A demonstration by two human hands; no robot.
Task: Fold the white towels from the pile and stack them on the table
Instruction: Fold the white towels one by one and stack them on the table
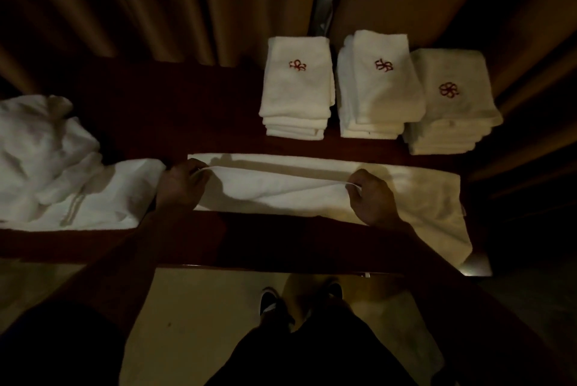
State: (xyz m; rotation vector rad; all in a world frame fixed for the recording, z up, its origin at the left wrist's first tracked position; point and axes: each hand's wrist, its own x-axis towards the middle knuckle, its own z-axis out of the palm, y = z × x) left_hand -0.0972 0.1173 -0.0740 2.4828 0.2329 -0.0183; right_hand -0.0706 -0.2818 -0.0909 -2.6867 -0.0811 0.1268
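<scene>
A white towel lies lengthwise across the dark wooden table, its right end drooping over the table's front right corner. My left hand pinches the towel's near edge at its left end. My right hand pinches the same lifted edge farther right, so the edge forms a raised fold between them. A crumpled pile of white towels sits at the left of the table. Three stacks of folded white towels with red emblems stand at the back: left stack, middle stack, right stack.
Brown curtains hang right behind the table. The table's front edge runs just before my legs and shoes on a pale floor. Dark bare wood lies between the pile and the stacks.
</scene>
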